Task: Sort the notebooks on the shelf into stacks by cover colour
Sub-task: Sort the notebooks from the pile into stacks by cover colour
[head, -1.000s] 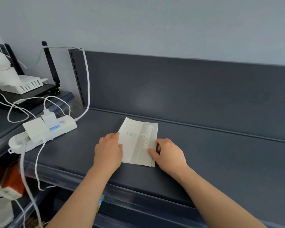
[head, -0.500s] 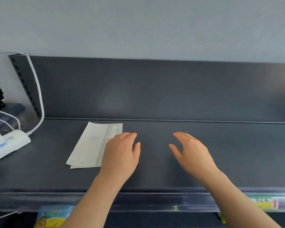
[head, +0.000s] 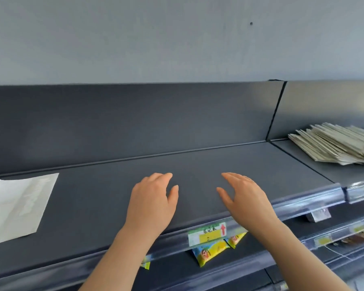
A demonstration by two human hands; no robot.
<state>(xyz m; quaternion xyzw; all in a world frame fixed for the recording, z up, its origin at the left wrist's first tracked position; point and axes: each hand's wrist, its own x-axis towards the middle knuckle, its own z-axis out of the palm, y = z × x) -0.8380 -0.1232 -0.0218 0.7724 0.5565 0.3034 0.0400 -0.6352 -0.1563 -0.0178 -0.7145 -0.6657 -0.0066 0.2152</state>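
Note:
A thin white notebook point(head: 17, 206) lies flat at the far left of the dark grey shelf point(head: 198, 164). On the neighbouring shelf section at the far right sits a fanned pile of pale notebooks point(head: 336, 145). My left hand point(head: 153, 202) and my right hand point(head: 246, 198) hover side by side over the bare middle of the shelf, palms down, fingers relaxed, holding nothing. Both are well to the right of the white notebook and left of the pile.
A clear price rail with a yellow and green label point(head: 207, 234) runs along the shelf's front edge. Yellow snack packets point(head: 210, 252) hang on the level below. A vertical divider point(head: 275, 110) separates the two shelf sections. A grey wall rises behind.
My hands let go of the white notebook and moved right along the shelf. The view swung right, so the power strip has left the frame and the pile at the right has appeared.

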